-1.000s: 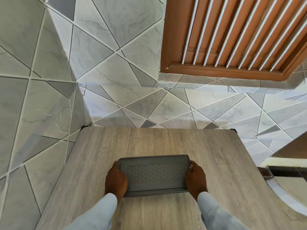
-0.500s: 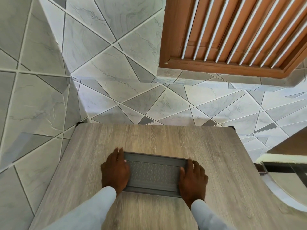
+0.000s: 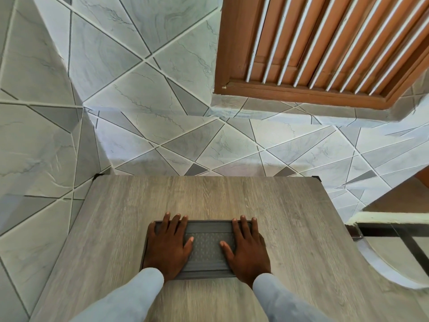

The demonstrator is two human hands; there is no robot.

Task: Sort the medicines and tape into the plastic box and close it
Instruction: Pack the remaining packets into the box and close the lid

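A grey plastic box (image 3: 206,249) with its lid on lies flat on the wooden table (image 3: 209,198), near the front edge. My left hand (image 3: 168,246) rests palm down on the left part of the lid, fingers spread. My right hand (image 3: 247,248) lies flat on the right part, fingers spread too. Neither hand grips anything. No medicines or tape are in sight; the lid hides the box's inside.
The table stands against a wall of grey marbled tiles (image 3: 162,126). A brown wooden window frame with white bars (image 3: 325,49) is at the upper right. A glass-topped piece of furniture (image 3: 394,247) stands just right of the table.
Both hands moved from gripping the box's left and right ends onto the top of the lid, where they now lie flat. The view shifted slightly.
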